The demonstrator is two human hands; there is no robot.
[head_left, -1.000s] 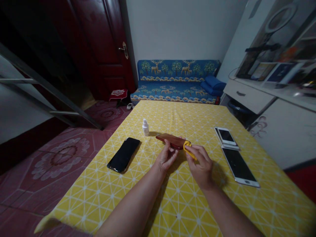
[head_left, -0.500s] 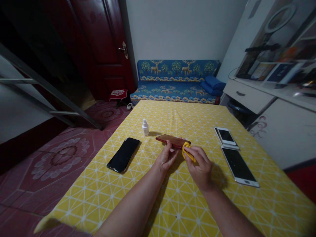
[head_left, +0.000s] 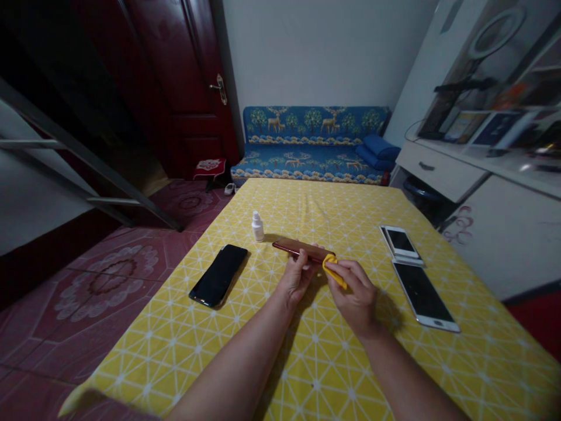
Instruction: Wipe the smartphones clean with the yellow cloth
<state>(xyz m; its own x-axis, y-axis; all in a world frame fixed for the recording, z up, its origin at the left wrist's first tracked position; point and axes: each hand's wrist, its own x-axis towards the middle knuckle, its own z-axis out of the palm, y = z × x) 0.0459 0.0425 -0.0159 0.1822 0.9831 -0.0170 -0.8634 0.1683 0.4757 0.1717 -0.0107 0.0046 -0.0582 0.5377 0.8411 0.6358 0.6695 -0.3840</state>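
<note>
A red smartphone (head_left: 302,248) is held above the table, tilted so that one long edge faces me. My left hand (head_left: 298,279) is closed around its near edge, thumb on top and fingers underneath, partly hidden. My right hand (head_left: 354,290) pinches a folded yellow cloth (head_left: 333,270), which touches the phone's right end. A small white bottle (head_left: 258,227) stands upright to the left, beyond the phone. Left of my hands a black smartphone (head_left: 219,275) lies screen up.
On the right of the yellow patterned tablecloth (head_left: 315,362) lie a large white phone (head_left: 425,296) and a smaller white phone (head_left: 401,242) on top of another device. Past the far edge is a blue sofa (head_left: 307,158); a white cabinet (head_left: 504,234) stands right.
The red phone has shifted slightly to the left with my left hand. My right hand has stayed almost in place, keeping the cloth against the phone's right end.
</note>
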